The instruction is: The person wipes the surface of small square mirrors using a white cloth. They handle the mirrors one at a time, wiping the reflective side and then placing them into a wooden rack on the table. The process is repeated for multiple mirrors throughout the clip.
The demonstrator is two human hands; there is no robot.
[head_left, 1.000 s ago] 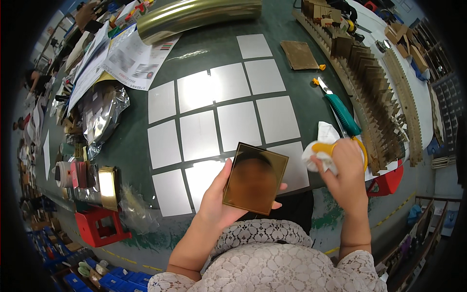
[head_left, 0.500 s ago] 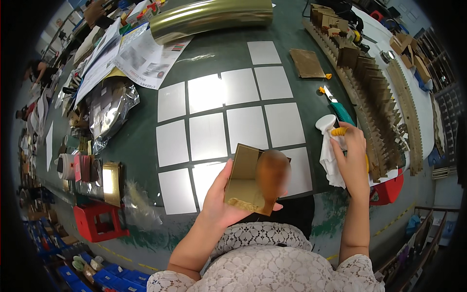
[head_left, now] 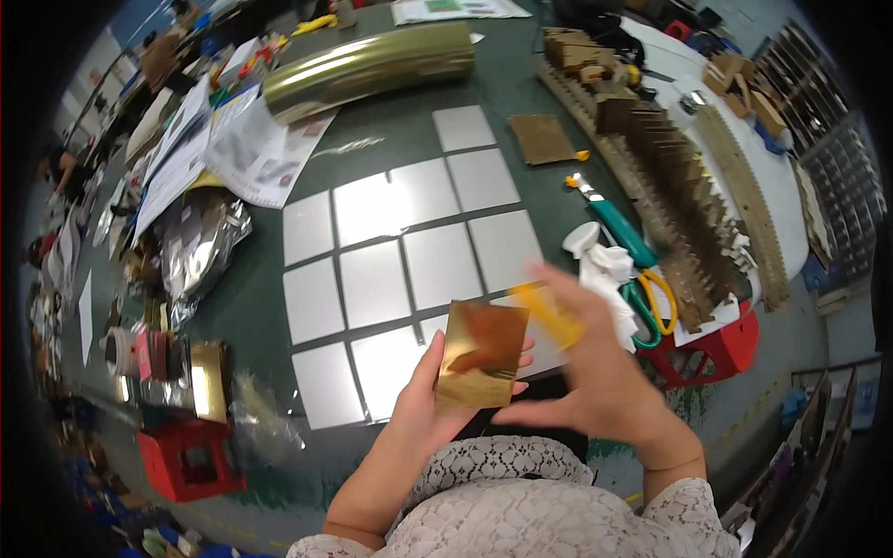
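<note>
- L hand (head_left: 423, 395) cradling gold mirror-like plate (head_left: 484, 353) over near edge of counter (head_left: 260, 288); thumb pressing along L edge, fingers wrapping beneath & showing at R edge.
- R hand (head_left: 609, 381) hovering just R of plate, blurred; thumb spreading wide from other fingers, yellow item (head_left: 551, 318) showing at them. Can't tell if it's gripped or worn.
- Plate's face showing orange-brown reflection.
- Pale square sheets (head_left: 442, 265) lying in rows beyond, w/ narrow gaps btwn.
- White cloth (head_left: 609, 279) sitting crumpled beside yellow-handled scissors (head_left: 668, 290); green-handled cutter (head_left: 621, 231) lying just beyond.
- Gold roll (head_left: 372, 73) resting at far side; brown square (head_left: 543, 139) lying nr notched racks (head_left: 651, 153), R.
</note>
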